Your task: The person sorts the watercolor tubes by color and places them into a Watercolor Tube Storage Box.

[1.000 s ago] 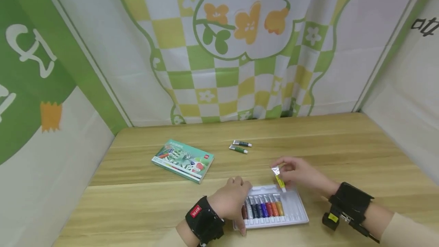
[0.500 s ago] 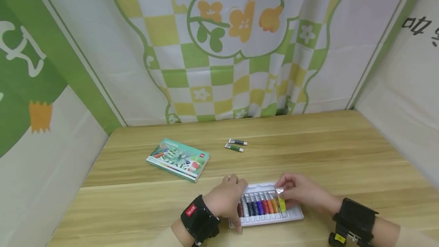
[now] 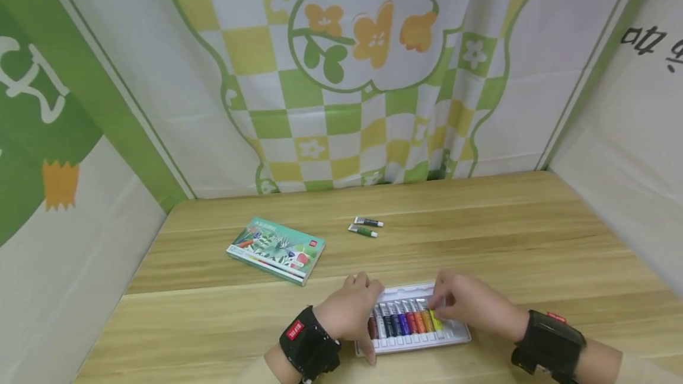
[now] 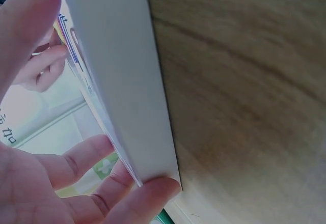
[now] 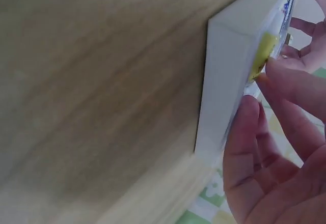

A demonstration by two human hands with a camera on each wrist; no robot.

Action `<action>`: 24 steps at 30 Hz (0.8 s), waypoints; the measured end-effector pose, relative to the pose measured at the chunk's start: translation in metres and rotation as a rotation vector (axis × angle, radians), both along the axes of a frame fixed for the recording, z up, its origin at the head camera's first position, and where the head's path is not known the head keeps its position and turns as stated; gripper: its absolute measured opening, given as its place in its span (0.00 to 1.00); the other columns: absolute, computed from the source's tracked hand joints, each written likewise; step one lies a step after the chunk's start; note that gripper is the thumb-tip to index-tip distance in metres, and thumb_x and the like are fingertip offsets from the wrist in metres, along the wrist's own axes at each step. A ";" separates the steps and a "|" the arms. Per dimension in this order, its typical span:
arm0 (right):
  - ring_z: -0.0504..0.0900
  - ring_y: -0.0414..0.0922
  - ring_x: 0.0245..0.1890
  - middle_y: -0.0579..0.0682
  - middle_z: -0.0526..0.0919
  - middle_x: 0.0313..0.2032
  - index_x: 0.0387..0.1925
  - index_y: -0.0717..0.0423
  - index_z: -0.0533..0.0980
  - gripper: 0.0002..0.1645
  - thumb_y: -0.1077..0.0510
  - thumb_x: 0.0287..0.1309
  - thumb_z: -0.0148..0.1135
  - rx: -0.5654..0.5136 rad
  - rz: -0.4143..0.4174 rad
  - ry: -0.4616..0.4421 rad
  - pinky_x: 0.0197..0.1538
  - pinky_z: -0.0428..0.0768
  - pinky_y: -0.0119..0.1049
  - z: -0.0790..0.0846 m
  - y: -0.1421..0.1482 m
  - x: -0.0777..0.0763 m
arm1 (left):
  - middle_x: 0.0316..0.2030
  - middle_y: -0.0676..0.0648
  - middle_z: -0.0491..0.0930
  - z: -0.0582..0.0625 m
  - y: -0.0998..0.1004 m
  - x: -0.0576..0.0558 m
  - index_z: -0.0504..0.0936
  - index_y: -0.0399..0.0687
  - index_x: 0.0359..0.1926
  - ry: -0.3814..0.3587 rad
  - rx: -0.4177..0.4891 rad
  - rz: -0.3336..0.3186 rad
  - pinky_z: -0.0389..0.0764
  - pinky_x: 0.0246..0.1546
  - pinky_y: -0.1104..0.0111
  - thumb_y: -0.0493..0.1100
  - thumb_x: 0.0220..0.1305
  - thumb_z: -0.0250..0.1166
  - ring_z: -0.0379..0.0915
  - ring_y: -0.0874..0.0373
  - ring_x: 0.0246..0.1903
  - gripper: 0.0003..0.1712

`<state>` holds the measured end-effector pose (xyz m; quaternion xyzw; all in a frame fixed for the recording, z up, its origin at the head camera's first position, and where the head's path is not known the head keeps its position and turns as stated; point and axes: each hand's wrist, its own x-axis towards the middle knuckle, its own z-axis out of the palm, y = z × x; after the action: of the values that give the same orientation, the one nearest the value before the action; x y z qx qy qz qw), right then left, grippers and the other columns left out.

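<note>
A white plastic tray (image 3: pixel 456 340) lies near the front of the table, with a row of paint tubes (image 3: pixel 407 320) in its slots, brown at the left through black, blue, red and orange. My left hand (image 3: pixel 347 312) grips the tray's left end, thumb at the near edge and fingers at the far edge; the left wrist view shows fingertips against the tray's wall (image 4: pixel 122 81). At the right of the row, a yellow paint tube (image 5: pixel 263 55) lies in a slot, its upper end pinched between the thumb and fingers of my right hand (image 3: pixel 477 306), which hides part of it.
Behind the tray lie two more paint tubes, a dark one (image 3: pixel 369 221) and a green one (image 3: pixel 363 231). A teal illustrated box (image 3: pixel 275 249) sits to the left. A patterned curtain (image 3: pixel 357 117) hangs at the table's far edge.
My right hand has brought the yellow paint tube down from above the tray into the slot beside the ochre tube. The left hand keeps its grip on the tray; the head view has shifted slightly.
</note>
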<state>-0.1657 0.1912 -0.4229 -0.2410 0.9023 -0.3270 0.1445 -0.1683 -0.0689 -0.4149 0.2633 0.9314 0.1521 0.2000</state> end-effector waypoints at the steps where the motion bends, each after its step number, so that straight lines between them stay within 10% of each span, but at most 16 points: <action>1: 0.75 0.37 0.31 0.40 0.79 0.35 0.33 0.48 0.89 0.08 0.64 0.51 0.75 0.008 0.003 -0.006 0.34 0.77 0.32 0.001 0.000 0.001 | 0.53 0.44 0.72 0.000 0.000 0.000 0.73 0.45 0.67 -0.002 0.001 0.002 0.78 0.52 0.62 0.51 0.22 0.91 0.66 0.52 0.52 0.65; 24: 0.76 0.35 0.32 0.36 0.82 0.35 0.37 0.49 0.90 0.10 0.61 0.50 0.79 0.146 0.033 0.044 0.36 0.79 0.33 0.007 -0.009 -0.001 | 0.54 0.42 0.73 -0.001 0.000 -0.008 0.74 0.43 0.67 0.031 0.027 0.034 0.80 0.52 0.57 0.47 0.17 0.92 0.68 0.48 0.54 0.66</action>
<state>-0.1669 0.1820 -0.4156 -0.2521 0.9225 -0.2526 0.1470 -0.1764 -0.0691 -0.4156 0.2523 0.9366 0.1639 0.1794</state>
